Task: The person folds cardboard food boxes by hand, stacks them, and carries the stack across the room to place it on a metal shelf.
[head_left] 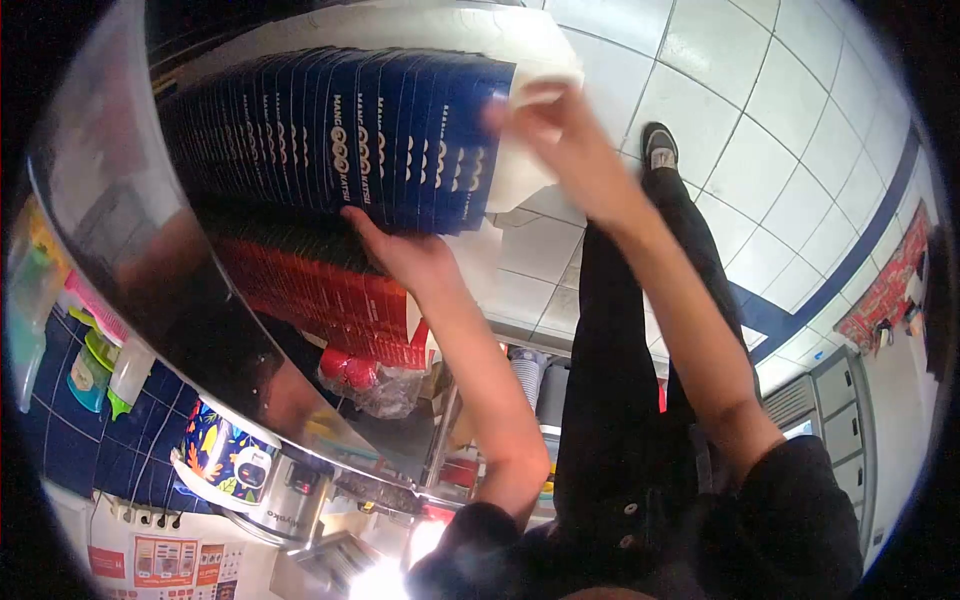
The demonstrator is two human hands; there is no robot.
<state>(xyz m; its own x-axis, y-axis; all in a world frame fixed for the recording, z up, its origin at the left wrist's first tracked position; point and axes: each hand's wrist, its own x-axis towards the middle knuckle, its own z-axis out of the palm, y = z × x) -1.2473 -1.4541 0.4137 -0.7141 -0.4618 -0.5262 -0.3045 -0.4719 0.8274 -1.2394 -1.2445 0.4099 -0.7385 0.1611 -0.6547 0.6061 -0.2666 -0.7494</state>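
A long row of nested dark-blue paper food boxes (330, 140) fills the upper left, with white lettering that includes "KATSU". My left hand (412, 262) is at the lower edge of this row, its thumb lying against the blue boxes and its other fingers mostly hidden behind them. Motion smears my right hand (560, 140), which is beside the row's right end, near the last blue box; whether its fingers touch that box I cannot make out. White wrapping (525, 170) lies behind the row's end. Below my left hand is a row of red paper boxes (340, 300).
A shiny metal surface (190, 260) curves along the left. Red items in clear plastic (365, 375) lie under the red row. A patterned appliance (228, 455) stands at lower left, and stacked cups (527, 380) are near my left forearm. White floor tiles (740, 80) spread at right.
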